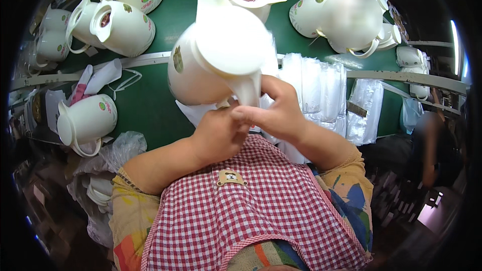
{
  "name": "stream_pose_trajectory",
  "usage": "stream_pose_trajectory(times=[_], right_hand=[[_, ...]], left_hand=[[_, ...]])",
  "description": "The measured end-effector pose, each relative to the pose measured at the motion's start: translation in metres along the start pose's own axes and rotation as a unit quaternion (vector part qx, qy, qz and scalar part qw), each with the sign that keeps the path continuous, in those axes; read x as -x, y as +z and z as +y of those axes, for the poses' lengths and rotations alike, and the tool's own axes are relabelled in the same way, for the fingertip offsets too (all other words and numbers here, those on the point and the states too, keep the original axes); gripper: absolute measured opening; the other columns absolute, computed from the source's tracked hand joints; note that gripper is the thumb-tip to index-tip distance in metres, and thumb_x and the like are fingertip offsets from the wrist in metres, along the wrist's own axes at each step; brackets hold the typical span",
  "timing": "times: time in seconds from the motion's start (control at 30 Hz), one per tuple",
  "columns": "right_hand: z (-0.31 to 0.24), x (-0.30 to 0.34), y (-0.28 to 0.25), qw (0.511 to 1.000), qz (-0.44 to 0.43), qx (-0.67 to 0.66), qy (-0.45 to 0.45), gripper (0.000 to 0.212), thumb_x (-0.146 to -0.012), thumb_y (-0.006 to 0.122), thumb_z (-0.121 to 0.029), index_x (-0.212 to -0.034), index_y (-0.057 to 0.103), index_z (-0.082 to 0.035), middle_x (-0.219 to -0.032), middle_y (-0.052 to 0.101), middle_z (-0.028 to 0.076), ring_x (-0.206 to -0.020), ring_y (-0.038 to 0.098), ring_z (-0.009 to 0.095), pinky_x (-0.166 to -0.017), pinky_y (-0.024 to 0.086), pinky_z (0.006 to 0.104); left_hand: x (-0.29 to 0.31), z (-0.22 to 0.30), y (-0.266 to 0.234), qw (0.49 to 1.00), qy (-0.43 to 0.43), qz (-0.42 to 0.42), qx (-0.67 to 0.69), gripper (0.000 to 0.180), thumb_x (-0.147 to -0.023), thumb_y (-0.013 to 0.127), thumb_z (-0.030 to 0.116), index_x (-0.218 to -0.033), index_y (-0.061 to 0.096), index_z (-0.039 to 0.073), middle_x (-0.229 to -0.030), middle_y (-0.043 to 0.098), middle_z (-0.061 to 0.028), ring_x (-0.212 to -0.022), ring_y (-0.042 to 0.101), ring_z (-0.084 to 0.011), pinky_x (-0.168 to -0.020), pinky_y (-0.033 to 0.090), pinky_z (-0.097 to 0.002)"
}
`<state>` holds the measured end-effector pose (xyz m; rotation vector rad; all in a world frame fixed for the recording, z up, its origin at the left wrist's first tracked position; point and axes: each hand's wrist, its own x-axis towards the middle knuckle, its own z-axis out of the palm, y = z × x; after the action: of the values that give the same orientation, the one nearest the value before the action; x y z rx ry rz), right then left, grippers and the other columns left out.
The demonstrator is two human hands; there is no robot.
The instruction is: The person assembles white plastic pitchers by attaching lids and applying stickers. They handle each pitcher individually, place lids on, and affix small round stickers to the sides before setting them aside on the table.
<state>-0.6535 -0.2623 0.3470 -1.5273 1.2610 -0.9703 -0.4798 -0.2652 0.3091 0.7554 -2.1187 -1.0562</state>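
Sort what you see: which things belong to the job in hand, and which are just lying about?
Job in hand: white jug; left hand and right hand, both at its handle.
Apparently lying about: crumpled plastic; plastic bundles; other white jugs, untouched.

Green tabletop: cream jugs along both sides, plastic bags piled nearer.
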Motion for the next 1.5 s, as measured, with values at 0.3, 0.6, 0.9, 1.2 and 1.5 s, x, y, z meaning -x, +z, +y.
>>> stream_pose_trajectory(times=[0.3, 0.6, 0.9, 1.2, 1.5], right_hand=[[-0.064, -0.037, -0.121, 0.869, 0.396, -0.069, -0.288, 0.026, -0.077, 0.073, -0.01, -0.098, 0.058, -0.002, -0.089, 0.063, 0.007, -0.071, 0.064, 0.015, -0.065, 0.055, 0.0266], [0.086, -0.273, -0.25, 0.831, 0.505, 0.115, -0.203, 0.031, -0.063, 0.078, -0.023, -0.074, 0.062, 0.001, -0.074, 0.063, 0.009, -0.066, 0.063, 0.023, -0.066, 0.051, 0.0368], [0.236, -0.314, -0.262, 0.823, 0.554, 0.115, 0.05, 0.059, -0.065, 0.078, -0.026, -0.106, 0.061, 0.012, -0.103, 0.066, 0.024, -0.08, 0.068, 0.033, -0.073, 0.057, 0.0417], [0.127, -0.199, -0.157, 0.84, 0.498, 0.063, -0.204, 0.038, -0.083, 0.064, -0.008, -0.117, 0.055, 0.007, -0.113, 0.059, 0.014, -0.101, 0.056, 0.021, -0.09, 0.045, 0.0328], [0.205, -0.032, 0.037, 0.94, 0.008, 0.32, 0.117, 0.065, -0.071, 0.077, -0.021, -0.128, 0.051, -0.003, -0.121, 0.057, 0.019, -0.114, 0.054, 0.036, -0.094, 0.045, 0.0418]], left_hand=[[-0.065, 0.025, -0.039, 0.981, 0.195, 0.014, 0.001, 0.043, -0.073, 0.076, 0.01, -0.111, 0.06, 0.001, -0.107, 0.068, -0.0141, -0.093, 0.067, -0.0309, -0.081, 0.054, -0.0376], [0.09, -0.075, -0.055, 0.958, -0.278, 0.067, -0.023, 0.022, -0.082, 0.066, 0.008, -0.103, 0.066, 0.002, -0.097, 0.07, -0.0122, -0.088, 0.068, -0.0247, -0.079, 0.053, -0.0322], [0.276, -0.105, -0.111, 0.73, -0.496, 0.432, -0.183, 0.015, -0.086, 0.064, 0.007, -0.1, 0.06, 0.004, -0.084, 0.063, -0.0028, -0.075, 0.058, -0.0131, -0.07, 0.048, -0.0274], [0.323, -0.138, -0.216, 0.707, -0.367, 0.597, 0.096, 0.014, -0.092, 0.06, 0.014, -0.097, 0.051, 0.005, -0.088, 0.057, -0.0059, -0.084, 0.056, -0.0183, -0.085, 0.045, -0.0353], [0.168, -0.093, -0.108, 0.74, -0.136, 0.577, 0.317, 0.021, -0.097, 0.049, 0.013, -0.077, 0.044, 0.009, -0.065, 0.042, 0.0002, -0.057, 0.041, -0.0117, -0.061, 0.043, -0.0297]])
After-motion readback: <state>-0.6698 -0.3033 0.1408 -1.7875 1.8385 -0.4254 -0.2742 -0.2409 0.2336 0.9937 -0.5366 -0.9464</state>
